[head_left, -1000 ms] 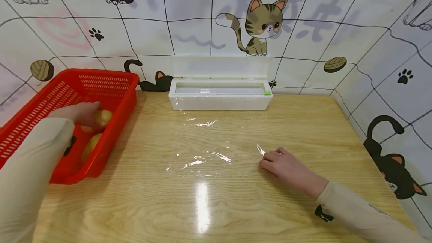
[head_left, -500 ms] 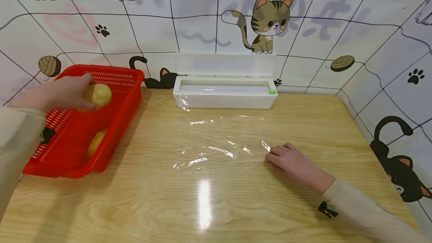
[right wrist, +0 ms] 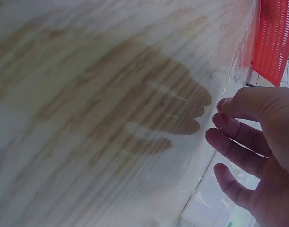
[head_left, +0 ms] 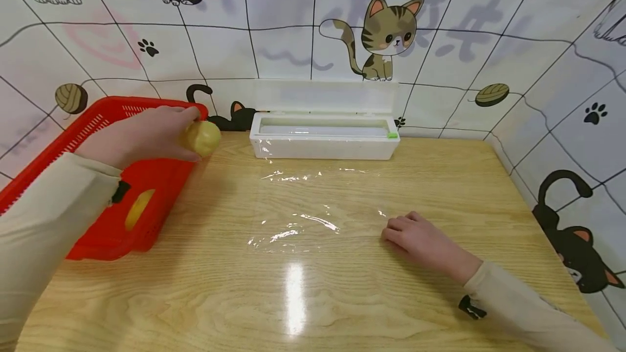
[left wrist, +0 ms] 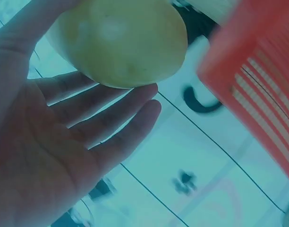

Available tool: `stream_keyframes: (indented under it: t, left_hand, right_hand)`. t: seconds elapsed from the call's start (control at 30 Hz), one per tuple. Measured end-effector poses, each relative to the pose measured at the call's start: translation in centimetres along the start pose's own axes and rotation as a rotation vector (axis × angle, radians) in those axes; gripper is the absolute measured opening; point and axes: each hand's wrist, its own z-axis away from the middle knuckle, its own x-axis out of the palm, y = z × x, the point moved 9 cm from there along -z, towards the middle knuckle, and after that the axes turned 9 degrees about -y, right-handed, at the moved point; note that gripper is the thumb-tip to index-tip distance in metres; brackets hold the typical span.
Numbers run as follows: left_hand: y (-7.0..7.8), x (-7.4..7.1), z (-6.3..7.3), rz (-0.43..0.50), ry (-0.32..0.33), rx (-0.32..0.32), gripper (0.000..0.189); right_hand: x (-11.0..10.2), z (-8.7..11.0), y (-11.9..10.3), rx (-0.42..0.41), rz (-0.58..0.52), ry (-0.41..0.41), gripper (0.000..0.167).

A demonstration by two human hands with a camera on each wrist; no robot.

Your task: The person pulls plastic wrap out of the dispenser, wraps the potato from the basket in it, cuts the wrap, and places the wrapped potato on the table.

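Note:
My left hand (head_left: 146, 133) grips a round, smooth yellow fruit (head_left: 204, 138) over the right rim of a red plastic basket (head_left: 107, 243). In the left wrist view the fruit (left wrist: 125, 42) sits against the fingers, with the thumb on its other side. Another yellow fruit (head_left: 139, 209) lies inside the basket. Clear cling film (head_left: 318, 220) stretches over the wooden table from a white dispenser box (head_left: 325, 148). At the film's right side, my right hand (head_left: 415, 238) rests low; in the right wrist view, its thumb and index fingertips (right wrist: 224, 105) pinch the film's edge.
The dispenser stands at the table's back edge with its lid raised, a small green slider (head_left: 392, 135) on its right end. A white cat-print sheet (head_left: 283, 53) covers the back and right sides. The wooden table (head_left: 220, 297) fills the front.
My left hand has lifted the yellow fruit from inside the basket and carried it right, over the basket's rim. My right hand has stayed at the film.

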Motion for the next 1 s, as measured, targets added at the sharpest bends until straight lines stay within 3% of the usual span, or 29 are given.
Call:
stream_keyframes:
  t: [0.23, 0.4, 0.6, 0.8, 1.0]
  left_hand:
    - [5.0, 1.0, -2.4, 0.006, -0.013, 0.134, 0.051]
    - [7.4, 3.4, -4.7, 0.011, -0.067, 0.207, 0.048]
    - [10.3, 6.8, -7.5, -0.015, -0.133, 0.236, 0.045]
    - [13.9, 8.5, -9.4, -0.111, -0.12, 0.299, 0.049]
    - [16.4, 10.2, -10.9, -0.097, -0.175, 0.303, 0.045]
  right_hand:
    - [0.0, -0.4, -0.2, 0.004, -0.016, -0.014, 0.017]
    - [-0.1, -0.5, -0.3, 0.006, -0.002, -0.015, 0.017]
    - [0.1, -0.6, -0.4, 0.004, 0.009, -0.019, 0.017]
    - [0.3, -0.5, -0.6, -0.008, -0.001, -0.015, 0.02]
    - [0.2, -0.3, -0.7, -0.01, 0.001, -0.007, 0.018]
